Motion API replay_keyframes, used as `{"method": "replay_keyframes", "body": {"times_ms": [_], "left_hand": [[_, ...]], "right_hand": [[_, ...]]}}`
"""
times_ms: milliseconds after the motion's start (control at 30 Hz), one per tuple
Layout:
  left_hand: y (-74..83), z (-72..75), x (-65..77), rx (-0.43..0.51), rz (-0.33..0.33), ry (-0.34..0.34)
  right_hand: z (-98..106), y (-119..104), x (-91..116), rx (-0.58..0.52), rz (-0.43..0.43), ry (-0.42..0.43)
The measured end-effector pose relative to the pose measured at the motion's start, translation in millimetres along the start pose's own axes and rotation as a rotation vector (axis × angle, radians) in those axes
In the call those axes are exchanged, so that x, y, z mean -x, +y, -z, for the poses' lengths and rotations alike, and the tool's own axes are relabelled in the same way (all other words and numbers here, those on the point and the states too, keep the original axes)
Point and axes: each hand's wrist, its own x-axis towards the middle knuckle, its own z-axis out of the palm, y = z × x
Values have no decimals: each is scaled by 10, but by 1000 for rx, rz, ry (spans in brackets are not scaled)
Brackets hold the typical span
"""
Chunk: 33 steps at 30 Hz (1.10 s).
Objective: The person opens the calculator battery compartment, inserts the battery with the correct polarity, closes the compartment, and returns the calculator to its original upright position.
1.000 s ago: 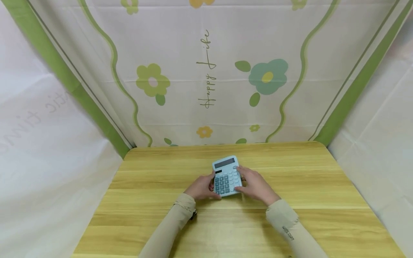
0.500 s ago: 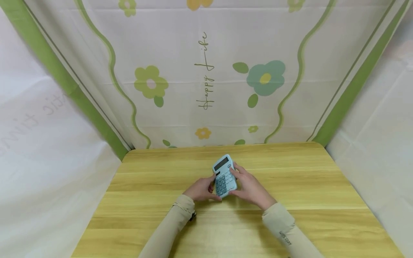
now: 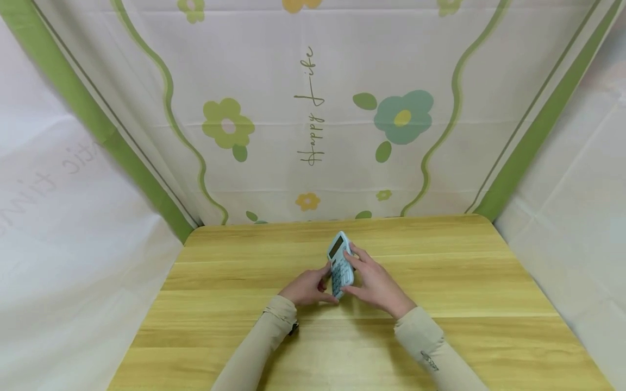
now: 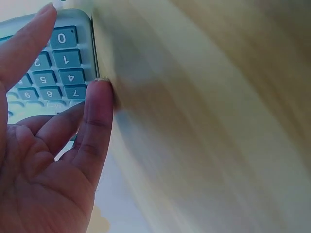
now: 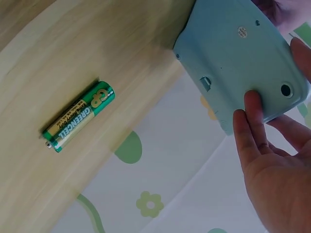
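A light blue calculator [image 3: 343, 271] stands tilted up on one edge near the middle of the table, its screen and keys facing left. My right hand [image 3: 375, 283] grips its right side, thumb low and fingers higher up; in the right wrist view fingertips [image 5: 253, 99] rest on the plain back. My left hand [image 3: 305, 287] holds the lower left side: the thumb [image 4: 26, 46] lies before the number keys and a finger [image 4: 99, 107] touches the side edge. A green and gold battery [image 5: 80, 116] lies on the table beyond the calculator, out of sight in the head view.
The wooden table [image 3: 220, 347] has rounded far corners. A white cloth [image 3: 274, 163] with flowers and green borders hangs behind it, and pale cloth [image 3: 577, 217] hangs along both sides.
The calculator has turned from facing up toward me to standing on edge, keys leftward. My right hand has shifted slightly left with it; the left hand has barely moved.
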Motion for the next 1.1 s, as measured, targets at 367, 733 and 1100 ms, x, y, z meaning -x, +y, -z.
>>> {"method": "replay_keyframes", "body": {"times_ms": [367,733,1100], "left_hand": [[-28,-22,-19,23,16,-9],[-28,29,15,51,10,-17],[19,238,112,323,45,-31]], "right_hand": [[-74,36,-13,-25,39,7],[-78,12,-27,-18,35,5],[-118,26,-4,-45,20,4]]}}
